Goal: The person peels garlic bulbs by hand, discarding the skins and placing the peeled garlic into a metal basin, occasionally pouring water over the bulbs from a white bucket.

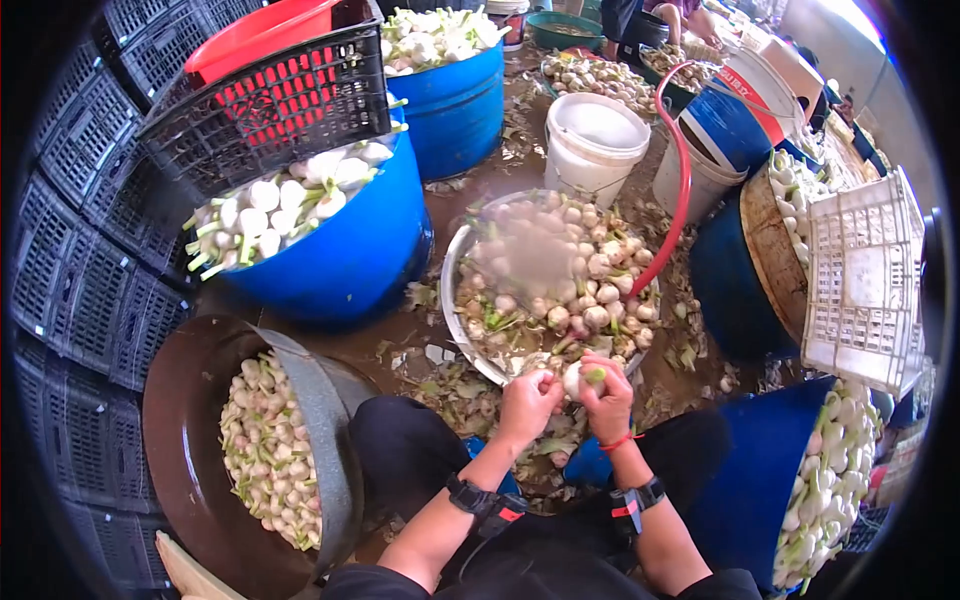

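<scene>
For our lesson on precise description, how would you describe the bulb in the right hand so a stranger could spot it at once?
Find the wide basin of brownish bulbs at mid-view. By its near edge, the right hand holds a white bulb, the left hand close beside. Its cleaner, whiter surface, and being held, set it apart from the heap.

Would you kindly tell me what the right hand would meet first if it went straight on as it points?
The right hand would probably meet the garlic bulbs in the basin first, though depth is unclear.
</scene>
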`<state>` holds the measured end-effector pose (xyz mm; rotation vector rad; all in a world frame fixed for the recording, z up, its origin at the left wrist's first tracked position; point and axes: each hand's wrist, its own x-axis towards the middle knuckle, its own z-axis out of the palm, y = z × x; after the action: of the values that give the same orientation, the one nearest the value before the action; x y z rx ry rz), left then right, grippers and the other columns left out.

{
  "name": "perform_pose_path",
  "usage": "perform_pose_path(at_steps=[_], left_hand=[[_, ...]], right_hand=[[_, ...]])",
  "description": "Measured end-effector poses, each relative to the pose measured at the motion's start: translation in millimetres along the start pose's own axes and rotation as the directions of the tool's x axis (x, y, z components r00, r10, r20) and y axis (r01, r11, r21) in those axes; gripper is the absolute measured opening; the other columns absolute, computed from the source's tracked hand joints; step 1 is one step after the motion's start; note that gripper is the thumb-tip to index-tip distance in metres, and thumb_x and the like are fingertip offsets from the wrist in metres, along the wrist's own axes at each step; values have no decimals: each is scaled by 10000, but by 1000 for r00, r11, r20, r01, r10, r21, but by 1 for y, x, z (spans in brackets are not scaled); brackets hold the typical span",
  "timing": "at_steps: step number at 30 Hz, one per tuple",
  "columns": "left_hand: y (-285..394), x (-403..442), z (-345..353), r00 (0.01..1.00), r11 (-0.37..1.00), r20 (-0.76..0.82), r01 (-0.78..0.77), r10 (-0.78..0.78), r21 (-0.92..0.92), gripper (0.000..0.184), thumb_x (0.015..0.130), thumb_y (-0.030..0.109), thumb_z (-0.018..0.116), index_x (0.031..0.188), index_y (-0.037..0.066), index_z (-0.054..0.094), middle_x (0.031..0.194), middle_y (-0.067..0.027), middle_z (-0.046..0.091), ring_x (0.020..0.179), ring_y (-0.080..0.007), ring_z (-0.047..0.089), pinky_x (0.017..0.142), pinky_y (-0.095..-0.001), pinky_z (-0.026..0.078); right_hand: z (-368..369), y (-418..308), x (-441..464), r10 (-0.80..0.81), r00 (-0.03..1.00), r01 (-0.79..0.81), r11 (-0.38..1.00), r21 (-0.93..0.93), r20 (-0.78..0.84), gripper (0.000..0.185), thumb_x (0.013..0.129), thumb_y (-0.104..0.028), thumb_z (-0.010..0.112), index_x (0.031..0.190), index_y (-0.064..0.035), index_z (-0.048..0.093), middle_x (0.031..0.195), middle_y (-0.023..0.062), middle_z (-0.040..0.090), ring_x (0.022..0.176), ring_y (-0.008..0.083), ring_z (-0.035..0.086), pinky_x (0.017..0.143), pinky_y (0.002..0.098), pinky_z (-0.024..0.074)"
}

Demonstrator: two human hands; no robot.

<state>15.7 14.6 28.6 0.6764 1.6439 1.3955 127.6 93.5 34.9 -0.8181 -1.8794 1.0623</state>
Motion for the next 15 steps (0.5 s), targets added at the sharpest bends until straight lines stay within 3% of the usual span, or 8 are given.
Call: perform_pose_path(at_steps=[1,2,5,6,8,10,13,15], left_hand=[[-4,3,-1,1000,999,-6,28,-28,-25,131,835,94,536,807,-24,586,662,-32,596,556,-87,565,515,-211,477],[-6,4,-4,999,1000,-24,27,-27,-1,123,814,86,533,764,-10,590,627,-29,590,526,-79,548,478,-207,443],[-44,11,-10,977,907,195,-1,-89,420,134,771,86,550,671,9,595,530,-41,572,475,-93,550,484,-273,457],[-33,4,-11,904,903,320,141,-284,406,72,748,68,566,739,13,611,610,-28,603,553,-99,567,574,-283,471],[-53,-1,1,935,999,354,-4,16,-34,203,719,45,566,920,23,576,777,-19,610,642,-120,577,655,-239,464],[-9,0,10,990,948,112,-44,83,-315,387,701,-15,573,1076,20,482,878,-3,579,715,-137,578,743,-251,456],[-1,6,14,990,901,139,53,9,-431,411,715,-61,548,1105,22,448,850,-21,563,683,-160,575,690,-276,481],[-12,12,6,973,999,229,37,-33,-16,328,729,-45,558,1047,29,525,891,-60,591,679,-163,584,637,-292,498]], right_hand=[[-3,2,1,19,999,-21,997,69,33,139,740,-20,553,866,3,607,994,145,600,997,270,569,849,340,448],[-1,-12,1,290,955,-295,888,352,67,138,806,-73,519,886,18,583,1022,152,590,1021,273,555,867,335,433],[5,-4,1,367,913,-312,354,882,176,245,860,-150,459,1024,16,532,1079,163,573,1082,278,511,909,345,404],[4,5,2,398,883,-357,230,905,247,307,880,-187,397,1079,18,508,1112,161,563,1082,258,512,896,349,412],[1,13,6,465,804,-426,16,904,371,350,894,-241,351,1072,11,516,1115,145,565,1066,235,521,880,337,420],[7,18,6,570,705,-470,-71,880,423,395,902,-280,315,1073,9,521,1105,136,574,1016,220,545,869,321,426],[23,48,-4,652,712,-435,119,893,260,391,909,-262,310,1065,9,545,1052,100,596,934,216,569,834,326,439],[25,45,6,658,753,-367,409,836,9,376,909,-250,337,1053,12,564,973,76,617,872,167,579,783,297,460]])
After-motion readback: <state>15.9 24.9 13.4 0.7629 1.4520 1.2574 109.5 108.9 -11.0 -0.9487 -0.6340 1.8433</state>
